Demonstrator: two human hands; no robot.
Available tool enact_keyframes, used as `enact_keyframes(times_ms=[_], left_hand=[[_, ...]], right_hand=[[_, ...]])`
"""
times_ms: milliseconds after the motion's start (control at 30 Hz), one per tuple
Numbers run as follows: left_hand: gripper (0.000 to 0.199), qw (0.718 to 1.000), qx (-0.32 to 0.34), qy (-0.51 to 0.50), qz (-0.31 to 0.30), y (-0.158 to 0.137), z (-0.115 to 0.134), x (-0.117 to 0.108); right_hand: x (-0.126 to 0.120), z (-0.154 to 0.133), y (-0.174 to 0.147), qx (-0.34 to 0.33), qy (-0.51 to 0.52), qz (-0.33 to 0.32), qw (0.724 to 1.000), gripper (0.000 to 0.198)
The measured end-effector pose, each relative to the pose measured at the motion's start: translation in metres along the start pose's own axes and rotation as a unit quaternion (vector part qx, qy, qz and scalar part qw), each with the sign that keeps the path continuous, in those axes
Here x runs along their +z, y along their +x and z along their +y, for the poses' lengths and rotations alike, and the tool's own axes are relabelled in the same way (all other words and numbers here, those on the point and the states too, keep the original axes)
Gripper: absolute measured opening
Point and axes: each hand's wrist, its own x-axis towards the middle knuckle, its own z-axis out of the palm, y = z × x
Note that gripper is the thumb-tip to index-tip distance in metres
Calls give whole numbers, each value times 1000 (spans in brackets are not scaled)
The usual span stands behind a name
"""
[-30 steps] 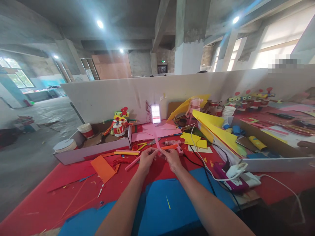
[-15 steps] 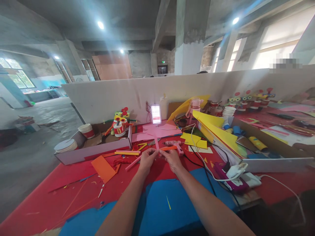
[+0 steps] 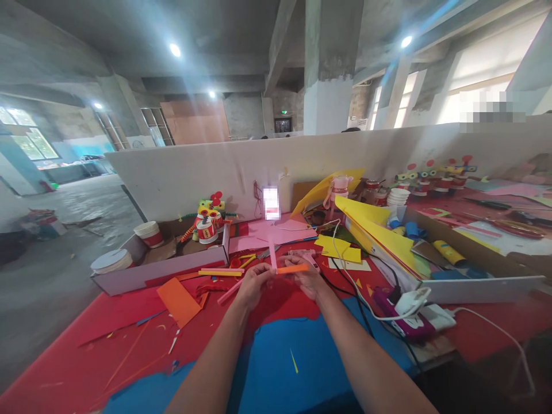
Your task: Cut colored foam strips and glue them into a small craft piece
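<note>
Just above the red table cover (image 3: 142, 339), a pink paper strip (image 3: 272, 253) and an orange paper strip (image 3: 293, 268) meet at a corner. My left hand (image 3: 257, 282) is closed and pinches the strips at that corner. The pink strip points away from me, the orange one to the right. My right hand (image 3: 308, 280) has its fingers curled at the orange strip, which partly hides them. Another pink strip end (image 3: 229, 293) shows left of my left hand; whether it is held cannot be told. Behind my right hand lies a pink glue gun (image 3: 307, 257), partly hidden.
Left stands a box (image 3: 172, 270) with paper cups (image 3: 149, 233) and a paper-cup figure (image 3: 209, 224). Right is a box (image 3: 487, 284) with yellow sheets and paper rolls. Cables run from a purple power strip (image 3: 399, 313). A lit phone (image 3: 271, 203) leans on the white partition (image 3: 194, 172).
The orange strip now shows in front of my right fingers, where before those fingers pinched near the corner. My right hand has shifted slightly right and the view has moved a little.
</note>
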Motion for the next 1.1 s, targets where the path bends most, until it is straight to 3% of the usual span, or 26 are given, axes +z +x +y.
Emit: enact_keyframes(times_ms=[167,333,533,600,667,733,833,867,967,1100], left_hand=[[29,995,-23,91,-39,-3,-1,5],[25,985,-38,136,-94,-6,4,0],[22,975,-57,154,-151,-8,8,-9],[23,982,-41,136,-123,-7,8,-9],[25,996,0,83,-41,-3,6,-7],[28,998,38,22,48,1,2,-5],[31,994,46,-22,99,7,-6,-4],[32,994,43,-26,101,8,-8,-4],[31,994,50,-12,95,9,-13,-4],[30,995,59,33,73,8,-14,-3]], right_hand=[[-5,8,5,28,-95,5,995,34],[-16,7,11,-10,-164,72,984,33],[-24,0,16,-101,-71,244,962,32],[-25,0,17,-111,-21,287,951,34],[-22,2,15,-94,-3,260,961,33],[-13,8,11,-44,-10,168,985,30],[6,19,6,33,5,35,999,33],[11,23,6,28,9,25,999,35],[18,31,8,-15,-18,75,997,34],[11,33,12,-55,-84,123,987,29]])
